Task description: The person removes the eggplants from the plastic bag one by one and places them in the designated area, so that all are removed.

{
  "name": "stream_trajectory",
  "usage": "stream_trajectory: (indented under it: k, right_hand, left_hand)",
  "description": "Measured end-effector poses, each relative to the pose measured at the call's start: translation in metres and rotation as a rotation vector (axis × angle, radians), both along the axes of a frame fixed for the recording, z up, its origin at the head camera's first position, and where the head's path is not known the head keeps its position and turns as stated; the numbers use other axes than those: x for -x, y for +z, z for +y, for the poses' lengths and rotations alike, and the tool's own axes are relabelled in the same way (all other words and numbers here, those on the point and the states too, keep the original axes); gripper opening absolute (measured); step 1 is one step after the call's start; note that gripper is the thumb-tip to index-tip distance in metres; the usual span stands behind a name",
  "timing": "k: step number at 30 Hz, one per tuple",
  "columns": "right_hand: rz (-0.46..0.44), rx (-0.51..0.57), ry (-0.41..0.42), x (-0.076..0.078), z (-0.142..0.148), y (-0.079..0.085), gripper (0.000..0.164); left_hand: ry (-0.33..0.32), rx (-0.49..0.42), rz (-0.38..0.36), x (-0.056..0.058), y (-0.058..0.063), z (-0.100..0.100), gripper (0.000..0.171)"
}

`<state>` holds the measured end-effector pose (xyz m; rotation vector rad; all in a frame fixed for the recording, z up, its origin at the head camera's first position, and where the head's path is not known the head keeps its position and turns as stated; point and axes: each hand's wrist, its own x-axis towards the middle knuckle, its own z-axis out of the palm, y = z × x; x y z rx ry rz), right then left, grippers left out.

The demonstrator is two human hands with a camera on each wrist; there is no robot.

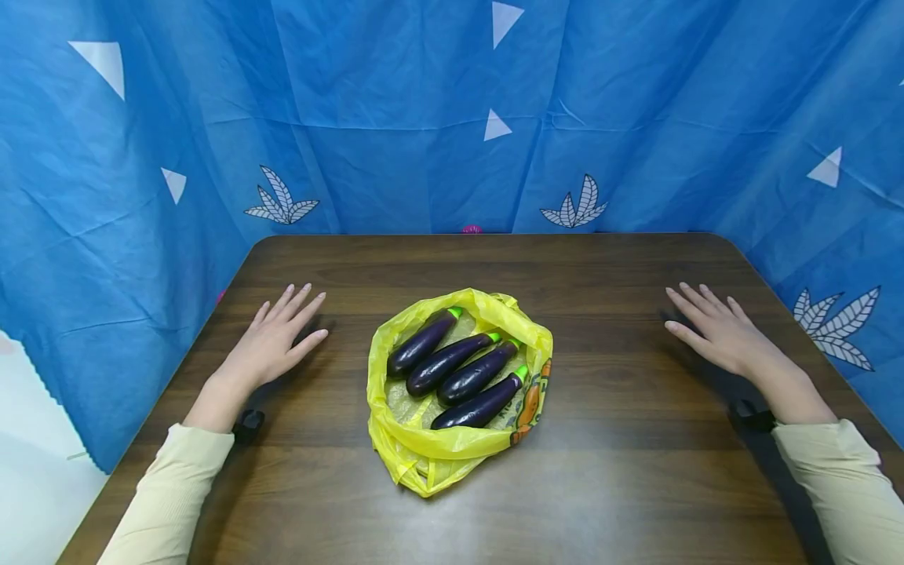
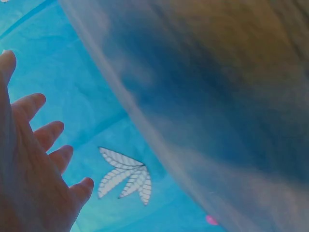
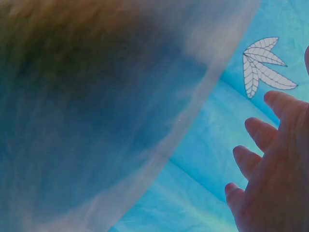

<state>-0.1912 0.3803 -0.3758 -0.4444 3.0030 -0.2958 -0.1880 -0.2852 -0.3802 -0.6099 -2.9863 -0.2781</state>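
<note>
at the far left of the frame a blue cloth point(image 1: 42, 204) hangs beside the brown table point(image 1: 607, 486), whose left edge slants from the lower left up to a rounded corner left of centre. just inside that edge the left hand point(image 1: 271, 341) is palm down, its fingers straight and fanned apart, a cream sleeve point(image 1: 165, 494) trailing to the bottom left; whether the palm touches the wood i cannot tell. a narrow strip of table separates its thumb from the yellow plastic bag point(image 1: 424, 446), which sits mid-frame, mouth up, its crumpled rim spread wide. inside the bag four eggplants point(image 1: 446, 365) lie slantwise side by side, green stem ends toward the upper right. bare wood shows above the bag to the straight far edge and below it to the frame's bottom. to the right a much wider stretch of table reaches the right hand point(image 1: 727, 333), also palm down with fingers spread, well apart from the left one and just inside the table's slanting right edge.
</note>
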Motion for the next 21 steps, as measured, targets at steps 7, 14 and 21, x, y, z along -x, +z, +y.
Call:
stream_trajectory:
  k: [7, 14, 21]
  right_hand:
    - [0.037, -0.009, 0.032, -0.005, -0.009, 0.008, 0.07]
    - [0.042, -0.007, 0.073, -0.012, -0.029, 0.022, 0.071]
    - [0.069, -0.024, 0.113, -0.02, -0.053, 0.037, 0.073]
  left_hand:
    - [-0.017, 0.035, 0.023, -0.009, 0.016, 0.013, 0.066]
    - [-0.059, 0.033, 0.036, -0.021, 0.03, 0.029, 0.067]
    - [-0.118, 0.038, 0.077, -0.032, 0.038, 0.045, 0.066]
